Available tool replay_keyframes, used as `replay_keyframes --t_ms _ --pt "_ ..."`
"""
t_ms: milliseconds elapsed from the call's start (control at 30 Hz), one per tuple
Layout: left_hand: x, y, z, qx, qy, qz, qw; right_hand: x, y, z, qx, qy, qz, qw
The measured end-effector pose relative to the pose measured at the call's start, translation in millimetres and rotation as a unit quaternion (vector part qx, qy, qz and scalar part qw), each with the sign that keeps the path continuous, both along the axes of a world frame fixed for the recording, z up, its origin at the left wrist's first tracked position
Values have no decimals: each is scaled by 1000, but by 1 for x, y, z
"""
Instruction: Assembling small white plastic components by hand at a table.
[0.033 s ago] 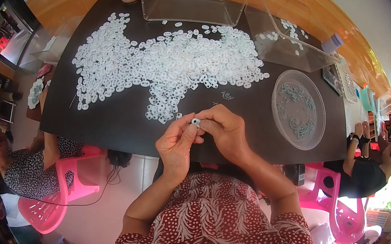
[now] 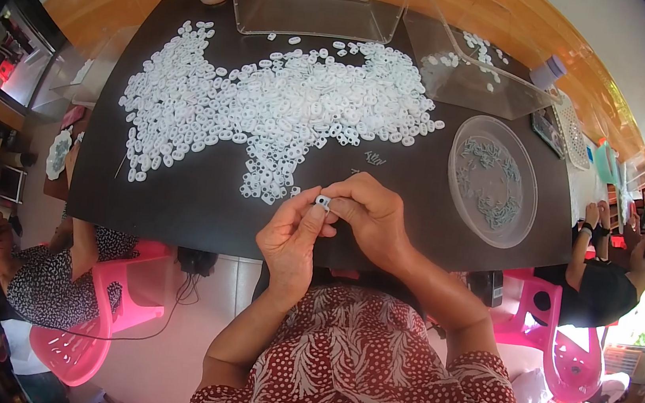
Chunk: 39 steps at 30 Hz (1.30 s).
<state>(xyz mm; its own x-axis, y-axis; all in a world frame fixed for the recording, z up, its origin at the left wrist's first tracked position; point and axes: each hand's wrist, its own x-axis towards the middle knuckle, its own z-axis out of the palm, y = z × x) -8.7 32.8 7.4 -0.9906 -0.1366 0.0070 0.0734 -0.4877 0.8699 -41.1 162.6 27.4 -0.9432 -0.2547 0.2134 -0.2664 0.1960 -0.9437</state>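
A wide black table (image 2: pixel 178 209) fills the view, set on a pale floor with pink plastic chairs (image 2: pixel 99 311) pushed around it, and other people sit at both sides. Across the tabletop sprawls a big heap of small white plastic rings (image 2: pixel 269 108). Behind it stand two clear plastic bins (image 2: pixel 312 9), the right-hand one tilted and holding a few white pieces. To the right sits a round clear dish (image 2: pixel 492 181) with small greyish parts scattered in it. Now down to the near edge: both hands meet over the table. The left hand (image 2: pixel 289 245) is up, thumb and fingers closed together on one small white ring (image 2: pixel 323 201), and the right hand (image 2: pixel 372 219) pinches the same piece from the other side. Nothing differs between the two views; the ring sits clamped between both sets of fingertips, just above the table edge.
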Motion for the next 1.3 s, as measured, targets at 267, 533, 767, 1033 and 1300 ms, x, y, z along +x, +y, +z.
replay_keyframes --t_ms 267,533,767,1033,1300 --pt "-6 -2 -1 21 -13 34 999 2 -7 2 72 158 -27 984" --pt "-8 -4 0 65 -41 33 996 2 -10 -1 151 259 -66 952" --pt "-7 -6 5 63 -61 22 996 3 -6 -8 130 240 -65 960" --pt "-4 -15 2 -34 4 -26 999 5 -5 -5 98 227 -65 967" --pt "-3 -15 -5 -67 39 1 997 5 -8 -4 105 273 -66 954"
